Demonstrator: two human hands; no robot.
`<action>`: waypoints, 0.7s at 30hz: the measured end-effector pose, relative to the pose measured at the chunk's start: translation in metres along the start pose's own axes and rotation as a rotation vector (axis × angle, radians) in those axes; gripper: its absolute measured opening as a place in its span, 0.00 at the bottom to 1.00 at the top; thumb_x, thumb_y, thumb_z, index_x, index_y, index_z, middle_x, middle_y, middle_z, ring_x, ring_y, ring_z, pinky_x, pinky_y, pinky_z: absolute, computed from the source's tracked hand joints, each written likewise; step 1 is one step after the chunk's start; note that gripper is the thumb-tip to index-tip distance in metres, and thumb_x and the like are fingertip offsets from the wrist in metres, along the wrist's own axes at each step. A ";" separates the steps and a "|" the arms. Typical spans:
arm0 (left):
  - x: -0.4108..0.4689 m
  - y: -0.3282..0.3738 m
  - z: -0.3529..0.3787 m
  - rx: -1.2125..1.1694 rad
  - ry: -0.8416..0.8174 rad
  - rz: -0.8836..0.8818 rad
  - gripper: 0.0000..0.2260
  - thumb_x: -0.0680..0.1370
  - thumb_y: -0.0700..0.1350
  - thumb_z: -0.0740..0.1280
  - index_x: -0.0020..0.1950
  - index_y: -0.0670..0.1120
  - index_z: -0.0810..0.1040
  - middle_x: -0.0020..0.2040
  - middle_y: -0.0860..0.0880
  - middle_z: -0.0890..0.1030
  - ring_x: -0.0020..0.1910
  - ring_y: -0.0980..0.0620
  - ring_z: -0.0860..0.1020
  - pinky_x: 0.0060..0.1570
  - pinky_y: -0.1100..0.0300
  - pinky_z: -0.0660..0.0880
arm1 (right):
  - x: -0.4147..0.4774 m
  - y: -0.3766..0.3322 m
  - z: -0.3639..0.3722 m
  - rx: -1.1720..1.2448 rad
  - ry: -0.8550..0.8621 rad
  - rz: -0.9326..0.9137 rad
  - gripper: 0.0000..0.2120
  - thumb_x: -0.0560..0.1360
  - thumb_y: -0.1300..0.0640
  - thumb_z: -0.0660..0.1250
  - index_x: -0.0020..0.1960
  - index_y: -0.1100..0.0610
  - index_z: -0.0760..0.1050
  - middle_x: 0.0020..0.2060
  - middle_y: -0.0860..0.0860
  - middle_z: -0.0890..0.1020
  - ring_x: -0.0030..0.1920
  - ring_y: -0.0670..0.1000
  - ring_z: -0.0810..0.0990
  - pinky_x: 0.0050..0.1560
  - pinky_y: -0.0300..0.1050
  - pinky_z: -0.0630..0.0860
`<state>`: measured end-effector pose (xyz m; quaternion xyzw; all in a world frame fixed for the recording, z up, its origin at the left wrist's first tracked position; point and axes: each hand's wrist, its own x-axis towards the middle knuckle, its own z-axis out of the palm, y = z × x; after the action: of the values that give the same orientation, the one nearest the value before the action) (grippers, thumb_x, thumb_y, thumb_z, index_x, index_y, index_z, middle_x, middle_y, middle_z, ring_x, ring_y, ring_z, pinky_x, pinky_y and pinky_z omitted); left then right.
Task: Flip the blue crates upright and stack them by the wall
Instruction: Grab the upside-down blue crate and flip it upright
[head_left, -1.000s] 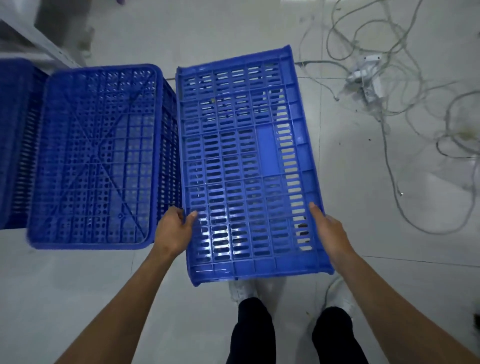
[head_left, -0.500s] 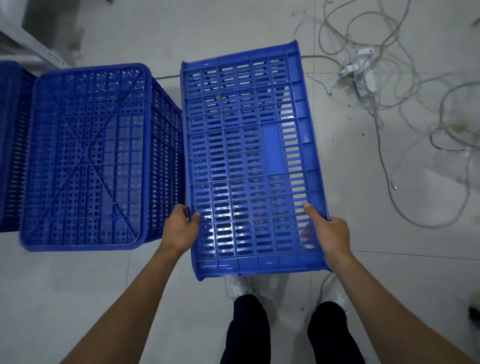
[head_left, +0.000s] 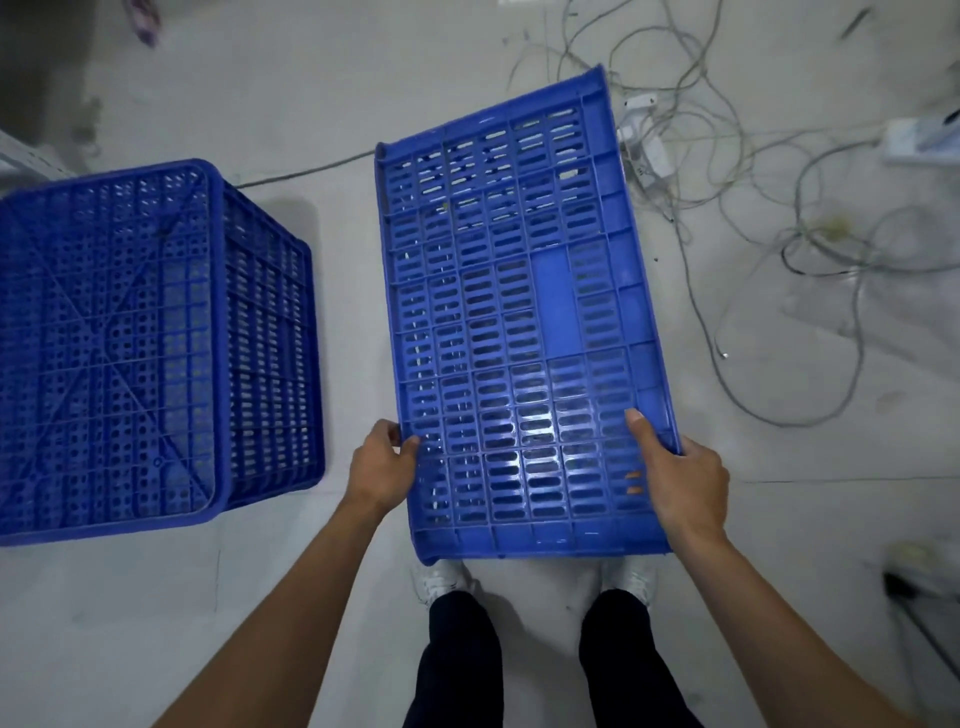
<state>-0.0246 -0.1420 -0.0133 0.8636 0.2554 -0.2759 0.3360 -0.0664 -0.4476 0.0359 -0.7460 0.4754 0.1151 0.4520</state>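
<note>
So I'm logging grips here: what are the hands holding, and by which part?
Both hold the blue crate: left hand on its left long edge, right hand on its right long edge, near the person.

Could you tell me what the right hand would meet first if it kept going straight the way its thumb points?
The right hand points up along the held crate, so it would slide over that slotted surface first. Beyond the far rim lie cables on the floor, though depth is unclear.

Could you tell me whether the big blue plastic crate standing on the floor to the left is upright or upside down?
Upside down: the big blue plastic crate shows its ribbed, cross-braced base facing up, with its wider rim resting on the floor.
</note>
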 end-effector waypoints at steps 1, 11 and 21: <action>-0.002 0.004 0.007 -0.005 -0.001 0.003 0.09 0.81 0.50 0.63 0.55 0.45 0.73 0.51 0.48 0.79 0.47 0.47 0.78 0.44 0.56 0.74 | 0.003 0.002 -0.007 -0.020 0.021 0.000 0.32 0.63 0.25 0.68 0.28 0.55 0.69 0.26 0.52 0.83 0.28 0.52 0.85 0.41 0.57 0.83; -0.004 0.057 0.039 0.130 -0.045 -0.017 0.14 0.82 0.48 0.60 0.63 0.42 0.72 0.57 0.44 0.80 0.46 0.48 0.76 0.46 0.55 0.73 | 0.005 0.006 -0.039 -0.041 0.112 0.002 0.37 0.66 0.25 0.65 0.34 0.62 0.73 0.29 0.54 0.81 0.33 0.56 0.81 0.37 0.50 0.79; -0.044 0.101 0.009 0.080 0.202 0.465 0.12 0.79 0.46 0.64 0.63 0.48 0.74 0.58 0.52 0.78 0.54 0.55 0.76 0.55 0.57 0.76 | -0.031 0.000 0.003 -0.204 0.002 -0.265 0.31 0.74 0.30 0.59 0.50 0.58 0.76 0.39 0.55 0.85 0.35 0.53 0.86 0.40 0.57 0.82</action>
<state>0.0049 -0.2248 0.0544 0.9348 0.0711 -0.1134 0.3289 -0.0819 -0.4267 0.0532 -0.8443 0.3589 0.1016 0.3846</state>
